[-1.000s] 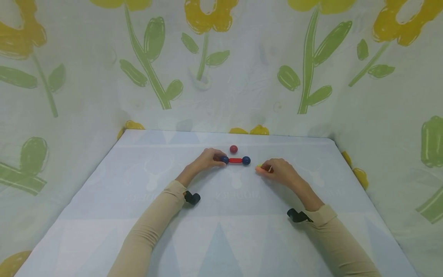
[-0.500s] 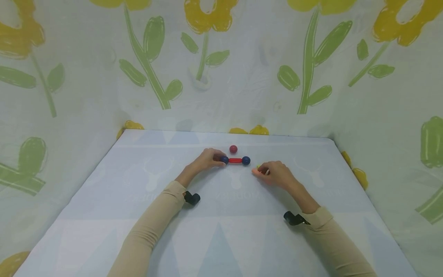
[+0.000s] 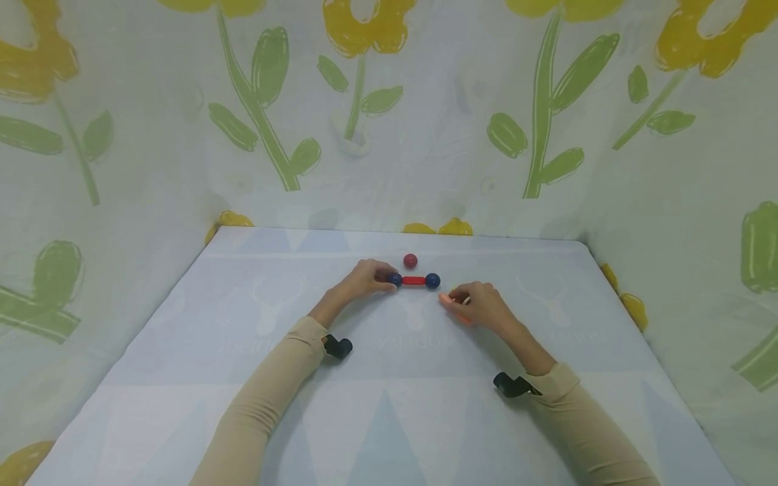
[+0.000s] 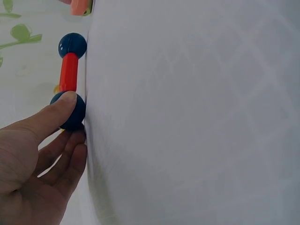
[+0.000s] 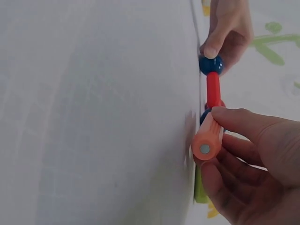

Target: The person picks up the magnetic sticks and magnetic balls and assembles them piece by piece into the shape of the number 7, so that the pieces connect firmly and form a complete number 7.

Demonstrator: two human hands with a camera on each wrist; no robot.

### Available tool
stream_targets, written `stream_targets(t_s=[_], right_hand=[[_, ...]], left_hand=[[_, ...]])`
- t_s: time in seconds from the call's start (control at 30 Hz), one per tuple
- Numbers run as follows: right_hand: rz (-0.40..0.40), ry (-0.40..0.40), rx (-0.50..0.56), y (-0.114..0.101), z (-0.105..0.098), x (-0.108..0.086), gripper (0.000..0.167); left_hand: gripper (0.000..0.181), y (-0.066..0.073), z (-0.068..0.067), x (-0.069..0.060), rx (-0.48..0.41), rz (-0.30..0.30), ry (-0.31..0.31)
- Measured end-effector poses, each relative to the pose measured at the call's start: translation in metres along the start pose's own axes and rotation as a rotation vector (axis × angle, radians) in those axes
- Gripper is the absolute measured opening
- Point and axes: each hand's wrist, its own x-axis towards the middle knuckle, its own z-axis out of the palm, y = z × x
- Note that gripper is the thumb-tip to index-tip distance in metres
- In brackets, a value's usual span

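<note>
My left hand (image 3: 367, 278) pinches the left blue ball (image 4: 70, 110) between thumb and fingers. A red rod (image 3: 414, 281) joins that ball to a second blue ball (image 3: 433, 281), all in a line on the table. Just right of this piece, my right hand (image 3: 486, 307) holds a salmon-orange rod (image 5: 209, 138) by thumb and fingers. A round silvery spot shows in the rod's end, which faces the right wrist camera. A yellow-green rod (image 5: 200, 187) shows beyond the right fingers; whether the hand holds it, I cannot tell. The orange rod and the right blue ball appear apart in the head view.
Behind the red rod, a loose red ball (image 3: 410, 260) sits on the table. A pale patterned cloth (image 3: 279, 418) covers the table. Curtains with printed flowers (image 3: 425, 135) stand along the back and both sides.
My right hand has moved a little left and nearer to me, towards the right blue ball. The orange rod has turned and shows more of its length. My left hand stays put.
</note>
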Motion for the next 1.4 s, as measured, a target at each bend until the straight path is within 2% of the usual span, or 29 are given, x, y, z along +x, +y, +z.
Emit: stream_targets(t_s=[0.33,0.6,0.97,1.4], right_hand=[[0.087,-0.048,0.059,-0.008,0.002,0.0,0.035],[0.16,-0.07,0.115,-0.006,0.008,0.003,0.04],[0.316,-0.11,0.231,-0.008,0.012,0.007,0.047],[0.33,-0.108,0.324,-0.011,0.013,0.008,0.049]], left_hand=[[0.041,-0.002,0.001,0.002,-0.014,-0.013,-0.004],[0.041,-0.002,0.002,0.003,-0.017,-0.017,-0.005],[0.041,-0.002,0.002,0.002,-0.013,-0.016,-0.001],[0.042,-0.001,0.001,0.002,-0.01,-0.008,-0.005]])
